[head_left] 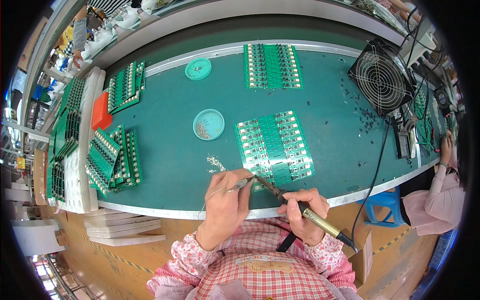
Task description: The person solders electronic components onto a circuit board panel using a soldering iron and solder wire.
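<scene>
My right hand (306,212) is closed around the gold-and-black handle of a soldering iron (320,222). The iron's tip reaches the near left corner of a green circuit board panel (274,145) lined with pale and black components. My left hand (225,202) is closed at that same corner, pinching a thin solder wire (212,194) that curves back toward my wrist. A slim silver piece (240,184), perhaps tweezers, also shows at its fingers; its full shape is hidden. Tiny pale parts (216,162) lie scattered just beyond this hand.
A round teal dish (215,116) holds small parts, with a teal lid (198,69) beyond. Another panel (273,66) lies at the back. Board stacks (120,160) and a red box (101,111) stand left. A black fan (382,77) and black bits (369,120) are right; the iron's cord (374,175) crosses there.
</scene>
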### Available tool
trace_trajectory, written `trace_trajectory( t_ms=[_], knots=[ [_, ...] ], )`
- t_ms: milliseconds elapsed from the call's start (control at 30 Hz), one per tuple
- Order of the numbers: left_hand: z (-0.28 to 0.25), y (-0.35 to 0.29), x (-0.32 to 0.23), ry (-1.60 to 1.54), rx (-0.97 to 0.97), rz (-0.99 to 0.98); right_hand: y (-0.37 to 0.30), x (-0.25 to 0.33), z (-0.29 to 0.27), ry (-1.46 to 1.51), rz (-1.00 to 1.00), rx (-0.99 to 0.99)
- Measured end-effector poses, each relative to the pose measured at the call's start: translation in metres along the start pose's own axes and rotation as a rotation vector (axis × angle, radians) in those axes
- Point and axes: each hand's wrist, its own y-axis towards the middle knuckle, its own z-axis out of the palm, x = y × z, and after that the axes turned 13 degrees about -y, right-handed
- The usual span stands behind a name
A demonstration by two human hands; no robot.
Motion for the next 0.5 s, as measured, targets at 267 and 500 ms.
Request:
trace_trajectory(
  t_ms=[267, 500],
  knots=[
    [0.0001, 0.0001, -0.0007, 0.001, -0.002, 0.007, 0.0067, 0.0025, -0.0024, -0.061, -0.11, 0.03],
    [0.0004, -0.0007, -0.001, 0.022, -0.01, 0.006, 0.0046, 0.0077, -0.0006, -0.079, -0.101, 0.016]
  ],
)
